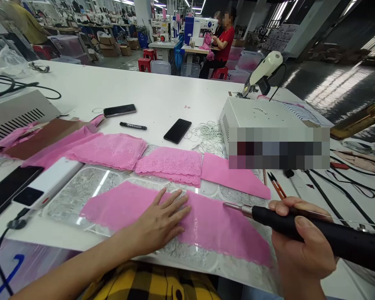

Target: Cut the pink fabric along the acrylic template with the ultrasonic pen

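Note:
My left hand (167, 216) lies flat with its fingers spread on a pink fabric panel (215, 225). The panel is stretched out on a clear, patterned plastic sheet (71, 204) near the table's front edge. In my right hand (303, 237) is a thick black-handled tool (281, 218) with a slim metal tip. The tip points left, at the panel's upper edge; whether it touches I cannot tell. Behind the panel lie two stacks of pink lace pieces, the left lace stack (109, 151) and the middle lace stack (170, 164), and a plain pink piece (234, 175).
A grey metal box (259, 114) stands at the right, with orange-handled snips (276, 185) and black cables before it. Two phones, the nearer phone (177, 131) and the farther phone (120, 110), a marker (133, 126) and a white power bank (48, 183) lie around. A person (226, 41) sits sewing beyond.

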`<state>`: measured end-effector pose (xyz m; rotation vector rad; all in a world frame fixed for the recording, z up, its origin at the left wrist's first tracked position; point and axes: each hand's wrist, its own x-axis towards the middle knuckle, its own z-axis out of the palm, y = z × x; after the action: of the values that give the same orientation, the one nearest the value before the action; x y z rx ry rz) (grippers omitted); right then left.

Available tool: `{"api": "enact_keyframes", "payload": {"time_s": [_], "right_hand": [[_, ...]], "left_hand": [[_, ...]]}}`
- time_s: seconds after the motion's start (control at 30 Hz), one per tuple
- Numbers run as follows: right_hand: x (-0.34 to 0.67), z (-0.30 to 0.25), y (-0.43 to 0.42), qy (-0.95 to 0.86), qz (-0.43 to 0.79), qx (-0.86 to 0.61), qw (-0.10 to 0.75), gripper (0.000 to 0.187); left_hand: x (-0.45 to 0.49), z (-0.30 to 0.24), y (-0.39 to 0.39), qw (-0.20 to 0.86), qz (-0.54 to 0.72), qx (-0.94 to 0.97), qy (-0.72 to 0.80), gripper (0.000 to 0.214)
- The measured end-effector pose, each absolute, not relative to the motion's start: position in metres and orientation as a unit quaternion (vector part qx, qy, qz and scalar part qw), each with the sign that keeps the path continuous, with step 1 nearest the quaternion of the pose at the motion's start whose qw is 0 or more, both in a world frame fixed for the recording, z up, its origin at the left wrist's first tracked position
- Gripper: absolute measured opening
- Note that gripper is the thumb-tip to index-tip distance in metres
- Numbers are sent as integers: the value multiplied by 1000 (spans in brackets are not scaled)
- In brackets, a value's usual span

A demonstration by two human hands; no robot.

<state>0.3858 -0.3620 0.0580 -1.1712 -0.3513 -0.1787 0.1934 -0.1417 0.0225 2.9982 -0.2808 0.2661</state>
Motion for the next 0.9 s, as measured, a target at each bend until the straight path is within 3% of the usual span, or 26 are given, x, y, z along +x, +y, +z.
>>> {"api": "enact_keyframes", "payload": {"time_s": [0.9], "right_hand": [[370, 65, -333, -191, -49, -565, 801, 14]], "left_hand": [[187, 27, -141, 116, 74, 987, -77, 45]]}}
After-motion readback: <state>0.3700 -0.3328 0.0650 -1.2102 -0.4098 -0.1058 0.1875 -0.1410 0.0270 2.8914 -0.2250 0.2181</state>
